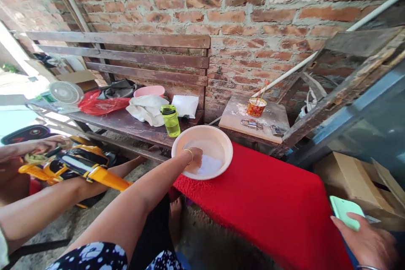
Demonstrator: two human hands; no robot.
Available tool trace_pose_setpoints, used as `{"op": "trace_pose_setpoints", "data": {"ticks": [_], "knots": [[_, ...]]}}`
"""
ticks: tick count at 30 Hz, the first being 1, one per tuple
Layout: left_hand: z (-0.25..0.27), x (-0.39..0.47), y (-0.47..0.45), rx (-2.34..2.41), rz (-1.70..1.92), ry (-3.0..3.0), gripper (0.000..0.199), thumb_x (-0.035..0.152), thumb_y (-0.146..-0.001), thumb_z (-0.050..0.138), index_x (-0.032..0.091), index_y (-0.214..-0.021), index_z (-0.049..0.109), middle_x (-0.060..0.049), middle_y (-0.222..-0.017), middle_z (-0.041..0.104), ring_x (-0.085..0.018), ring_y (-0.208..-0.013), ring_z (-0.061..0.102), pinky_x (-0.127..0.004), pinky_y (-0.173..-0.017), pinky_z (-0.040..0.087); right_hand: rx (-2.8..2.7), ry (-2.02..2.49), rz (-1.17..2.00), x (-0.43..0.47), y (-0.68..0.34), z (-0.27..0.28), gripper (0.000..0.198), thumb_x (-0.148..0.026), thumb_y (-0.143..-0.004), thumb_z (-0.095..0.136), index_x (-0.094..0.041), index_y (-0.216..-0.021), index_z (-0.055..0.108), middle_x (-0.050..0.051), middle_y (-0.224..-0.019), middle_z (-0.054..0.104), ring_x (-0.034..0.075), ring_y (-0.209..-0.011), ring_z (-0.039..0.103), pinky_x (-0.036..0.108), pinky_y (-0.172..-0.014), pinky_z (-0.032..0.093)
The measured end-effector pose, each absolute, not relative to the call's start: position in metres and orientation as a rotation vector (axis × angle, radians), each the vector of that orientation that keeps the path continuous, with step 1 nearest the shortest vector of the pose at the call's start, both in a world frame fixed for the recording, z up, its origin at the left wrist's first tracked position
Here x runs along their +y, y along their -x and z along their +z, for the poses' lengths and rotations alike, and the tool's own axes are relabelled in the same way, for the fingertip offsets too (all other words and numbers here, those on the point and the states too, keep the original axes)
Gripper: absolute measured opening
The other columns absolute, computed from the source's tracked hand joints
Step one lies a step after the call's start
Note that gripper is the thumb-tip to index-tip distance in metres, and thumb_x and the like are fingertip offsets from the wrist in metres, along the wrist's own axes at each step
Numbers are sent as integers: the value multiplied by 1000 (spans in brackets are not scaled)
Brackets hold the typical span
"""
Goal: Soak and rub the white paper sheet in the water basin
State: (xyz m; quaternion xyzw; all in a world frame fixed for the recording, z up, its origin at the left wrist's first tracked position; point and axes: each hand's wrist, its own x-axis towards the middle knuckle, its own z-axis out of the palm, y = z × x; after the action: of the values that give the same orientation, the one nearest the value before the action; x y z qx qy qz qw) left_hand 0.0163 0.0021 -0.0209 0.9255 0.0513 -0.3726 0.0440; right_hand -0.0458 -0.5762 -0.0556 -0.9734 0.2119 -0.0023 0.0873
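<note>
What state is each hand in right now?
Left hand: in the basin, fingers curled at white material; grip can't be told.
Right hand: holding a mint-green phone-like object.

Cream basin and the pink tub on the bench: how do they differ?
Colour: the cream basin is paler; the pink tub is distinctly pinker.
View: the cream basin's full rim shows; the pink tub is partly hidden behind white cloth.
Contact: the left hand reaches into the cream basin; no hand touches the pink tub.
Shared: both have smooth, rounded rims.
</note>
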Motion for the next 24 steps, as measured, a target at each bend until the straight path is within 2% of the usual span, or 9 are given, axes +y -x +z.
{"op": "trace_pose_setpoints", "data": {"ticks": [3, 7, 9, 12, 16, 21, 24], "knots": [[-21, 1, -19, 168, -1177, -2808, 50, 37, -68, 86, 11, -108, 71, -15, -109, 73, -32, -100, 69, -46, -90, 55, 359, 2817, 114, -503, 36, -43, 67, -68, -80, 41, -23, -124, 63, 19, -94, 59, 35, -102, 64, 47, -88, 50], [-21, 0, -19, 144, -1199, -2813, 38, 39, -84, 75, 13, -112, 68, -11, -113, 71, -24, -102, 69, -46, -93, 55, -12, 2800, 215, -376, 13, -26, 53, -56, -83, 46, -26, -124, 62, 10, -110, 57, 26, -94, 64, 38, -81, 51], [-22, 0, -19, 126, -1189, -2830, 43, 39, -79, 79, 12, -111, 69, -13, -112, 72, -26, -103, 69, -45, -93, 55, -83, 2837, 230, -322, 2, -19, 47, -52, -87, 47, -29, -125, 61, 8, -115, 55, 23, -96, 63, 34, -78, 49], [-24, 0, -19, 103, -1156, -2856, 57, 38, -64, 87, 9, -110, 71, -17, -109, 73, -32, -103, 69, -41, -92, 55, -159, 2865, 278, -266, -10, -15, 40, -49, -90, 50, -30, -123, 61, 7, -116, 54, 21, -98, 62, 30, -76, 47], [-24, 3, -19, 62, -1125, -2860, 60, 39, -61, 87, 8, -110, 72, -19, -110, 73, -34, -104, 69, -37, -91, 55, -257, 2856, 333, -248, -16, -17, 34, -50, -89, 56, -32, -118, 63, 5, -113, 55, 20, -96, 62, 28, -76, 45], [-22, 5, -18, 15, -1105, -2854, 63, 39, -61, 87, 8, -113, 71, -20, -116, 72, -34, -106, 69, -37, -93, 54, -82, 2923, 251, -261, -25, -18, 38, -39, -89, 55, -26, -124, 60, 11, -117, 52, 27, -103, 60, 34, -77, 45], [-17, 3, -16, 1, -1114, -2869, 62, 42, -62, 86, 9, -112, 72, -20, -115, 72, -33, -107, 69, -36, -93, 54, -125, 2896, 197, -247, -30, -19, 37, -43, -91, 52, -28, -123, 61, 10, -117, 52, 25, -103, 60, 32, -78, 43]]}}
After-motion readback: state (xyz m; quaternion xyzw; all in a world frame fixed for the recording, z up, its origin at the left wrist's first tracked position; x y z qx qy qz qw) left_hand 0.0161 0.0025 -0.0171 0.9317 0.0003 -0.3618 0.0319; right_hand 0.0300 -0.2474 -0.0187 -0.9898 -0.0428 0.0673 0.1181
